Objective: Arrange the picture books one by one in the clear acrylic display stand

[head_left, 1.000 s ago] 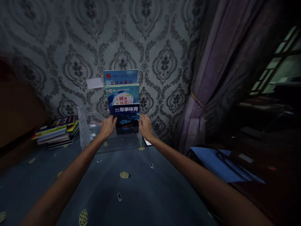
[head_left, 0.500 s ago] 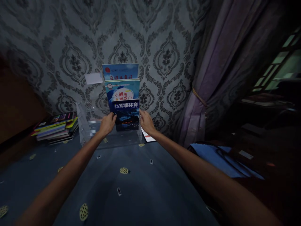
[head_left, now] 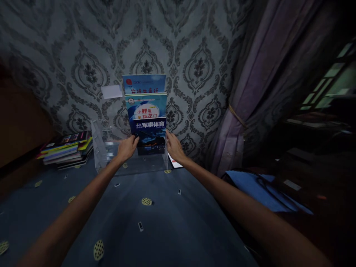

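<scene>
near the far edge of the worktop (head_left: 172, 211), the left hand (head_left: 127, 147) and the right hand (head_left: 175, 148) grip with their fingers the book "军事体育" (head_left: 150, 136); behind stand the books "小鲤鱼跳龙门" (head_left: 146, 106) and "安徒生童话" (head_left: 144, 83).

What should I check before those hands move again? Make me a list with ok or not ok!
1. Left hand at the dark book's left edge: ok.
2. Right hand at its right edge: ok; how firm that grip is, cannot tell.
3. Dark book's cover facing you, title right way up: ok.
4. Dark book's bottom resting on the clear rack: cannot tell.
5. Blue book at the back, cover fully showing: not ok, other books overlap it.
</scene>
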